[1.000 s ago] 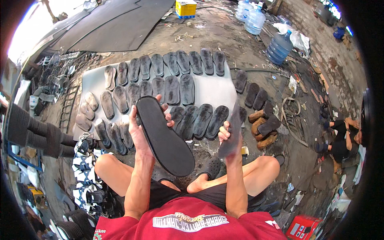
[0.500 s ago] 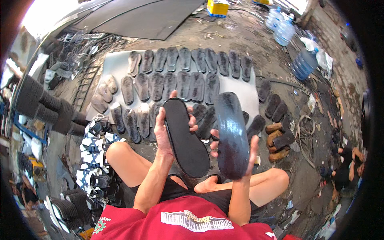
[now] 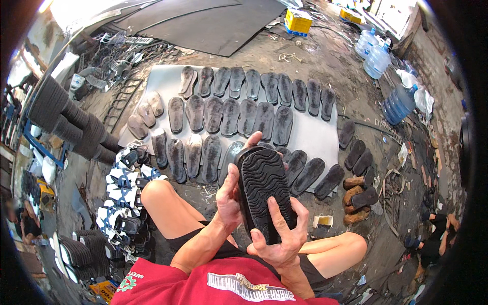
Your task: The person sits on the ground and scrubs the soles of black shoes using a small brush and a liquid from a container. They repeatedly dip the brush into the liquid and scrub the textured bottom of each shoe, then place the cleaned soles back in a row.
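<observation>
In front of my chest I hold a black shoe sole (image 3: 262,175) with a wavy tread facing up. My left hand (image 3: 231,198) grips it along its left edge, fingers reaching behind. My right hand (image 3: 282,231) is at its near right end, with fingertips on the tread and the thumb at the near edge. Anything under the sole, such as the flat black insole held earlier, is hidden. Beyond my hands, dark sole-shaped pieces (image 3: 213,114) lie in rows on a pale sheet (image 3: 315,132).
White-and-dark sandal uppers (image 3: 122,198) are heaped by my left knee; tall stacks of dark soles (image 3: 66,122) stand farther left. Brown shoe forms (image 3: 354,198) lie on the right. Large water bottles (image 3: 400,104) and a yellow box (image 3: 298,22) stand farther back. Another person (image 3: 442,229) is at far right.
My hands have come together. The glossy dark piece in my right hand and flat black insole in my left no longer show separately; a wavy-treaded sole now faces up. The view has shifted slightly.
</observation>
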Available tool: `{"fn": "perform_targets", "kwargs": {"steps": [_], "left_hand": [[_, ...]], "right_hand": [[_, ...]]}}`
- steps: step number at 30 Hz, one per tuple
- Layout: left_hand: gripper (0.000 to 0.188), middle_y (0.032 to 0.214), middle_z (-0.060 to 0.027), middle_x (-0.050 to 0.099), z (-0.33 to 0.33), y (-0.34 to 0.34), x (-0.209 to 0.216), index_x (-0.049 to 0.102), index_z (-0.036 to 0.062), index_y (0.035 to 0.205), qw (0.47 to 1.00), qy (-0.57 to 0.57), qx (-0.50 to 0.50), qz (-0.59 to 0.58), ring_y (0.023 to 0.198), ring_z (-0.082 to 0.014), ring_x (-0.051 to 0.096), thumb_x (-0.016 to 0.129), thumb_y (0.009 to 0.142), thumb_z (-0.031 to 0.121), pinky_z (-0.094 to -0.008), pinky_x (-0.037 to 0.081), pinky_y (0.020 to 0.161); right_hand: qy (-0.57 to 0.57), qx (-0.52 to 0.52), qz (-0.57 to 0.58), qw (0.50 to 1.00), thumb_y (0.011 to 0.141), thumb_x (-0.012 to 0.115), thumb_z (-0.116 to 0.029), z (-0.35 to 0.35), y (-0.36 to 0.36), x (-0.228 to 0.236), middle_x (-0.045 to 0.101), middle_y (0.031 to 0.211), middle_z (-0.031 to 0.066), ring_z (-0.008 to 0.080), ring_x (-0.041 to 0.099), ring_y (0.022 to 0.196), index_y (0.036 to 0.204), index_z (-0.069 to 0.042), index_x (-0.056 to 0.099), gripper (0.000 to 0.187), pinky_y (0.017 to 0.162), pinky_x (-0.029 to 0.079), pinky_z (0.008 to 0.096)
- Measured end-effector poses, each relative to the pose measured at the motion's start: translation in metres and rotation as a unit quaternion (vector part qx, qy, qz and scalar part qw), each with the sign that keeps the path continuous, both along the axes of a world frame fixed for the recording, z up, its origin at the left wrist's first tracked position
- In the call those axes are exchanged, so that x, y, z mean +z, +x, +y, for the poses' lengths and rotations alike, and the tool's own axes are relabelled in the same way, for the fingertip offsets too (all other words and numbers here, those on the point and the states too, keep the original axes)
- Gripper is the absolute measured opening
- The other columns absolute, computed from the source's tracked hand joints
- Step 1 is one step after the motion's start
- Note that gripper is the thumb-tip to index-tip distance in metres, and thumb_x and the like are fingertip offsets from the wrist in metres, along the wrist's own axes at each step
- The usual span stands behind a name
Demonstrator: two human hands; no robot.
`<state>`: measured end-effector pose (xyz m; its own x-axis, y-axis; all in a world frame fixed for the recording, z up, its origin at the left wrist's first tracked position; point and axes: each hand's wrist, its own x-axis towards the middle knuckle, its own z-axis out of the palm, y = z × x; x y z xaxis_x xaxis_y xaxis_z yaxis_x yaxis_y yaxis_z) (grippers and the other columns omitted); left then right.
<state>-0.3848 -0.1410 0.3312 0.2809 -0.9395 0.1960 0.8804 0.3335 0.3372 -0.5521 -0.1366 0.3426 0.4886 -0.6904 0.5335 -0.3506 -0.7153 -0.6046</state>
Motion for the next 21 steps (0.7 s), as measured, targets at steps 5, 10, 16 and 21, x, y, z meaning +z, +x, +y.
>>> {"fn": "perform_targets", "kwargs": {"steps": [5,10,16,21], "left_hand": [[0.087,0.154,-0.0238,0.053,-0.0001,-0.0025,0.0049,0.015,0.0193,0.177,0.999,-0.004,-0.008,-0.038,0.140,-0.0396,0.057,0.051,0.110,0.063,-0.0538,0.049,0.119],[0.088,0.155,-0.0235,0.052,-0.0019,-0.0044,0.0020,0.015,0.0193,0.177,0.999,0.000,-0.013,-0.036,0.141,-0.0396,0.056,0.053,0.110,0.062,-0.0531,0.049,0.120],[0.089,0.157,-0.0200,0.051,-0.0034,-0.0038,-0.0003,0.014,0.0173,0.177,0.999,-0.036,-0.033,0.005,0.144,-0.0364,0.055,0.058,0.110,0.056,-0.0485,0.049,0.121],[0.091,0.156,-0.0184,0.053,-0.0039,-0.0020,-0.0029,0.015,0.0144,0.176,0.999,-0.032,-0.034,-0.004,0.144,-0.0346,0.056,0.062,0.109,0.053,-0.0458,0.047,0.123]], "right_hand": [[0.007,0.006,-0.021,1.000,0.079,0.083,-0.045,0.0006,0.0042,-0.0098,0.059,0.132,0.0335,0.0455,0.064,0.117,0.143,-0.006,0.075,0.076,0.099,0.057,0.0544],[0.008,0.002,-0.019,1.000,0.080,0.082,-0.045,-0.0006,0.0044,-0.0097,0.060,0.131,0.0333,0.0457,0.064,0.116,0.142,-0.005,0.075,0.074,0.099,0.057,0.0541],[0.017,0.006,-0.025,1.000,0.081,0.084,-0.044,-0.0026,0.0046,-0.0098,0.061,0.131,0.0318,0.0444,0.065,0.116,0.142,-0.006,0.076,0.072,0.100,0.057,0.0522],[0.029,0.010,-0.021,0.999,0.081,0.087,-0.038,-0.0046,0.0044,-0.0070,0.061,0.131,0.0302,0.0428,0.064,0.116,0.143,-0.010,0.076,0.070,0.100,0.057,0.0507]]}}
